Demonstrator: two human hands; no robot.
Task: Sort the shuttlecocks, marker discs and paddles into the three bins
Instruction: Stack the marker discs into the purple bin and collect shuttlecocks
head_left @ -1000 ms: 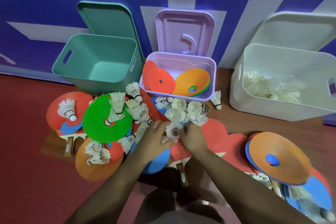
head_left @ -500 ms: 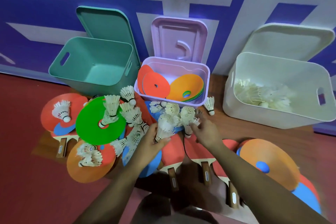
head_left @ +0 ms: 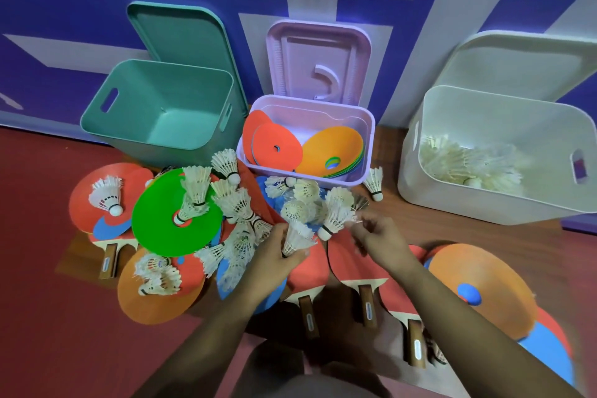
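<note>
Grip of left hand (head_left: 274,257) clasps a shuttlecock (head_left: 295,233), skirt upward; white bin (head_left: 484,203) lies to its right, nearer right hand (head_left: 382,241), grip indistinct.

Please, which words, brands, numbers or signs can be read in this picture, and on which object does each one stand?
None can be read.
Paddle handles: small pale labels, too blurred to read.
Shuttlecock right of the green marker disc: a round mark, too small to read.
Teal bin, lilac bin, white bin: no print shows.
</note>
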